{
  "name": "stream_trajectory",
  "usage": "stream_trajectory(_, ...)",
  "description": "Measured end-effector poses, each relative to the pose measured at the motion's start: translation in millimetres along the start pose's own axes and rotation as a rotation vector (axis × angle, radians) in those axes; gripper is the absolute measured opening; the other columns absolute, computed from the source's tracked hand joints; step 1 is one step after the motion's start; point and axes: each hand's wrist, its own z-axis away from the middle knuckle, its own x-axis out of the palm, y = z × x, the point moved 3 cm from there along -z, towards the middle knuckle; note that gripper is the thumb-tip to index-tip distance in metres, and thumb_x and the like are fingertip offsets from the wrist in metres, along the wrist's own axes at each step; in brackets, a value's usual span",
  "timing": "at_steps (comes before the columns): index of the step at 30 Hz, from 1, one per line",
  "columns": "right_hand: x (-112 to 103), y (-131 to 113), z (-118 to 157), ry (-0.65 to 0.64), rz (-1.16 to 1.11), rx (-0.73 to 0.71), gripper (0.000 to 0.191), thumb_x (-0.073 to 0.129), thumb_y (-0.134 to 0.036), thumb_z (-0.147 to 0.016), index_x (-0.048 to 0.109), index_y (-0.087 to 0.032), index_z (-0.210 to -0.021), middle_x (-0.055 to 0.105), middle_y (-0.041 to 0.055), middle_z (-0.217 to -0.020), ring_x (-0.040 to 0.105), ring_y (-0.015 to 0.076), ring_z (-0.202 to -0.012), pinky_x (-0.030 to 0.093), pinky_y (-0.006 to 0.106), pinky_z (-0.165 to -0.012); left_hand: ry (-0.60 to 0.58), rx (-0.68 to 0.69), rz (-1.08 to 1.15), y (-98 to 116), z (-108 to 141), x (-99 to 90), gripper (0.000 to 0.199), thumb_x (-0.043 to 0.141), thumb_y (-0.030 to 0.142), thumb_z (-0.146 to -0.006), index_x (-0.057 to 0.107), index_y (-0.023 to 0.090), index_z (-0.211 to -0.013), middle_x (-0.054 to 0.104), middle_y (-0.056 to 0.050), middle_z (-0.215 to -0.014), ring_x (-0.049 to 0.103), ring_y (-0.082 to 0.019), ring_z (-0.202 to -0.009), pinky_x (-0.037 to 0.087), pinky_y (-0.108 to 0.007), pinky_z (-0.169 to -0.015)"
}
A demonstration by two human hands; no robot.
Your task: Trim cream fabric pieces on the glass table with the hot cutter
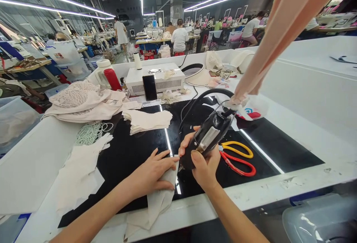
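Left hand: it lay at the centre of the frame [156,172], fingers spread wide, pressing on a pale cloth piece [167,195].
Right hand: its fingers [206,168] were wrapped round the black tool [208,137], right of centre.
Cloth piece: it sat at lower centre, draped over the near edge of the black panel [131,157].
Handles: red and yellow scissors [240,159] lay right of the right hand.
Upper left of centre: pale cut pieces [147,120] were stacked below a phone [150,88].
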Motion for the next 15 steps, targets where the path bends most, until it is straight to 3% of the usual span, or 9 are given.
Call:
stream_trajectory(11,2.5,4.9,5.4,-0.005,-0.006,0.03,0.037,0.076,-0.036,-0.091,0.058,-0.027,-0.122,0.07,-0.0017,-0.088,0.064,0.0121,-0.06,0.058,0.028,-0.057,-0.018,-0.02,-0.001,1.5,1.0,-1.3,0.044,0.088,0.037,-0.085,0.059,0.024,-0.114,0.057,-0.01,-0.153,0.033,-0.037,-0.157,0.021,-0.077,-0.123)
stream_trajectory(15,3.4,1.8,6.3,0.001,0.004,0.053,0.041,0.076,-0.038,-0.09,0.055,-0.028,-0.124,0.069,-0.0015,-0.087,0.064,0.013,-0.058,0.056,0.026,-0.051,-0.003,-0.013,0.019,0.5,0.3,0.2,0.046,0.09,0.037,-0.083,0.062,0.024,-0.117,0.057,-0.01,-0.153,0.034,-0.036,-0.157,0.02,-0.076,-0.124)
